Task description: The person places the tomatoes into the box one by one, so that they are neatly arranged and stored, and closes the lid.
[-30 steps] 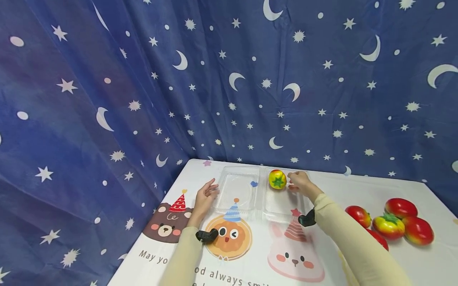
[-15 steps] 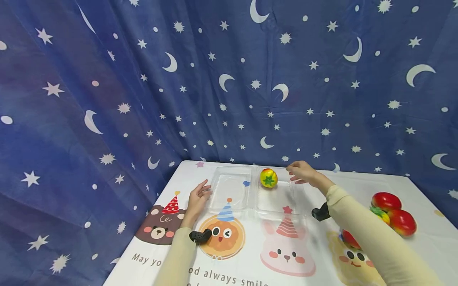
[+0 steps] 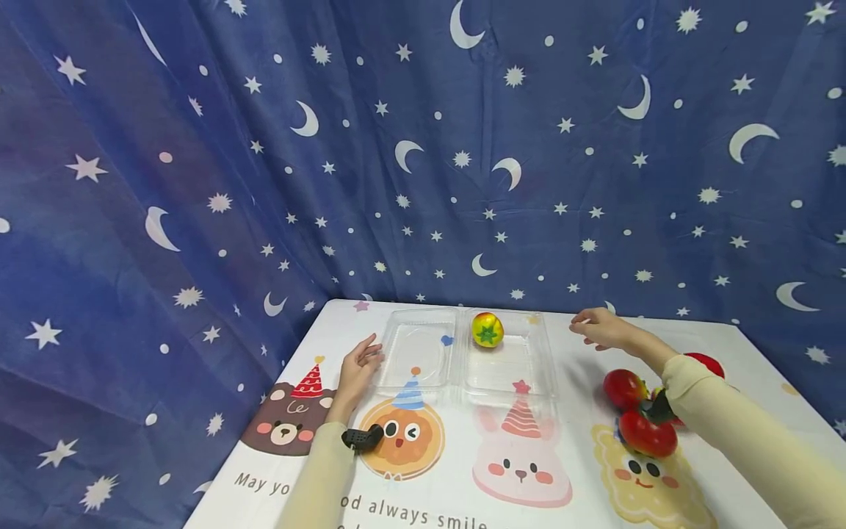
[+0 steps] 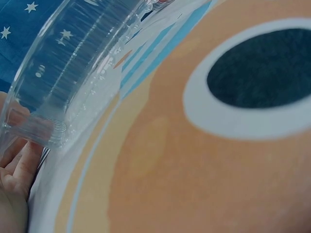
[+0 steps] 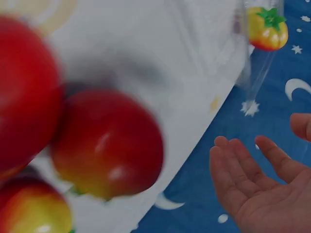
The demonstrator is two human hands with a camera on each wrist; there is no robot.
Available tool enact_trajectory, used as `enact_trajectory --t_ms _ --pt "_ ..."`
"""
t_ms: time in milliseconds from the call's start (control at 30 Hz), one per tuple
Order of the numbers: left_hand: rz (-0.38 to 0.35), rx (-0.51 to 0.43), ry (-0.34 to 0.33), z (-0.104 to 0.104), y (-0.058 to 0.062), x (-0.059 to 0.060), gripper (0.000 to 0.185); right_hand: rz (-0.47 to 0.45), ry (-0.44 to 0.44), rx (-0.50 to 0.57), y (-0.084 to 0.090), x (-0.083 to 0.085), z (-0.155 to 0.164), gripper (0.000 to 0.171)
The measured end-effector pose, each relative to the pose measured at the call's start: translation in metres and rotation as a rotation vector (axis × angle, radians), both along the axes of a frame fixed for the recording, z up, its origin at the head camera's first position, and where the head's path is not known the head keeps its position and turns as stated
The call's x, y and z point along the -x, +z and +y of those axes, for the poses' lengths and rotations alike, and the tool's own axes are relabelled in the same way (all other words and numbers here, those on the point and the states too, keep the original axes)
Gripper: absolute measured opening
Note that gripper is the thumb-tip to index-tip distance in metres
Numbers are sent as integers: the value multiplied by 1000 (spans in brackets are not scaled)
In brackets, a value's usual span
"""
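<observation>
Clear plastic forms the hinged clamshell container (image 3: 463, 356), which is laid open on the white cartoon-printed tabletop (image 3: 463, 470) with both halves facing upward. One yellow-red toy tomato (image 3: 487, 329) with a green star-shaped calyx is seen in the far corner of the container's right half; the left half holds only a small blue heart mark. The left hand (image 3: 359, 369) is rested on the tabletop against the outer left edge of the container, its fingers relaxed and lightly spread; in the left wrist view the fingers (image 4: 14, 160) are seen touching the ribbed rim of the container (image 4: 58, 97). The right hand (image 3: 598, 328) is held above the tabletop, to the right of the container and apart from it, with the fingers loosely extended and nothing gripped; the open palm (image 5: 257, 189) is confirmed in the right wrist view. The yellow-red tomato lies well to the left of this hand, across the container's right half. A cluster of red toy tomatoes (image 3: 637, 411) is placed on the tabletop near the right forearm, nearer the person than the right hand, and appears large and blurred in the right wrist view (image 5: 107, 141). Blue star-and-moon cloth (image 3: 423, 147) is hung behind the tabletop.
</observation>
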State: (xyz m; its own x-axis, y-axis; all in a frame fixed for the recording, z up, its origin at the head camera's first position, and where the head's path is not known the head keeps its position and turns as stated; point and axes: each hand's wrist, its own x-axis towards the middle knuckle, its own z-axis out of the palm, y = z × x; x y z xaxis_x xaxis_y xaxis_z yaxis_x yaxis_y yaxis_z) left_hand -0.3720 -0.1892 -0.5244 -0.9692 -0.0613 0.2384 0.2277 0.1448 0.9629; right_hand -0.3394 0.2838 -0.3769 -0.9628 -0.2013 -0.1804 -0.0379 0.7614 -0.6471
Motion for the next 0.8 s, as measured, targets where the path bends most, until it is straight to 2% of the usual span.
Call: enact_trajectory --t_ms 333,533,700,800 --pt "-7 -3 6 -4 2 -1 53 42 90 -145 -11 -19 40 47" --pt "-21 -10 -12 -3 1 -1 53 -44 138 -168 -18 -26 58 45" --pt "-16 -19 -28 -1 1 -1 54 -92 115 -133 -21 -29 67 47" --pt "-29 -39 -43 -1 6 -3 54 -126 100 -123 -24 -30 69 48"
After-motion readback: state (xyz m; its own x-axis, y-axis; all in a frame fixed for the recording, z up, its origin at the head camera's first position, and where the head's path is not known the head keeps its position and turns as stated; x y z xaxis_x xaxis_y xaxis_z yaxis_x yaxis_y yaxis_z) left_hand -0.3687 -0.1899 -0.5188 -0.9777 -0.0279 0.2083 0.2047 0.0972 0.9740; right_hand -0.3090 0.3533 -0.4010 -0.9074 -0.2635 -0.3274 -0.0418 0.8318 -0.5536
